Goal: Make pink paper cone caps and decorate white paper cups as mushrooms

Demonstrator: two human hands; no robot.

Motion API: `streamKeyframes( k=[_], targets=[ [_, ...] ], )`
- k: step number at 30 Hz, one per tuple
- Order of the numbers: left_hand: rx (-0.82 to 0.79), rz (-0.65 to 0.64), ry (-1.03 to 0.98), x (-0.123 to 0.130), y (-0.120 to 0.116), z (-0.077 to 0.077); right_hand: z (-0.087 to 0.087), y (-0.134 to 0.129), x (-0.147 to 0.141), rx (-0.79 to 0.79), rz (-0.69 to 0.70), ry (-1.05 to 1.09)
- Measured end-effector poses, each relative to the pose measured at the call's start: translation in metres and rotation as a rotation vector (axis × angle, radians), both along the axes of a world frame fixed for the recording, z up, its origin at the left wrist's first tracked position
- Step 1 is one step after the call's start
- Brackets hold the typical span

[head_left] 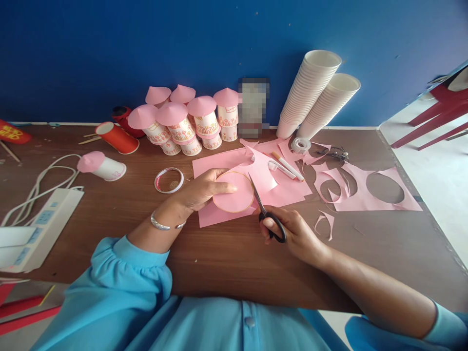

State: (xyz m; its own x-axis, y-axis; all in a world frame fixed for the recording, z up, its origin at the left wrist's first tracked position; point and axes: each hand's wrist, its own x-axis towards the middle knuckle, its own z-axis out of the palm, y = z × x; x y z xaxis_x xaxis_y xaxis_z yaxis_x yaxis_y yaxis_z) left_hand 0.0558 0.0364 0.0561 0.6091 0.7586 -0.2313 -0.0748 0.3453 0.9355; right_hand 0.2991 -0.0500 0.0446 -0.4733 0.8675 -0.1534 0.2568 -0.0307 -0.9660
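Observation:
My left hand [206, 189] pinches a pink paper circle [234, 197] with a yellowish outline round its edge, thumb on top. In my right hand [292, 231] is a pair of scissors [276, 225] with black handles. Its blades point up and away from me, close against the circle's right edge. I cannot tell whether they touch the paper. Beneath and behind the circle lie pink paper sheets [212, 165]. Two markers [287, 168] rest on those sheets, right of the circle.
Decorated paper cups with pink cone tops [204, 114] stand at the back. Two tall stacks of white cups [309, 90] lean by the blue wall. Clear tape [301, 145] and cut pink scraps [360, 187] lie right. A tape ring [168, 180] and power strip [49, 229] are left.

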Motion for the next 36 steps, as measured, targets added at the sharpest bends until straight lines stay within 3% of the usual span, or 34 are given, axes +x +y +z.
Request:
streamKeyframes(
  k=[36],
  targets=[
    [-0.005, 0.006, 0.048, -0.0057, 0.0048, 0.0043, -0.0030, 0.0004, 0.0005, -0.052, -0.001, 0.064]
  ],
)
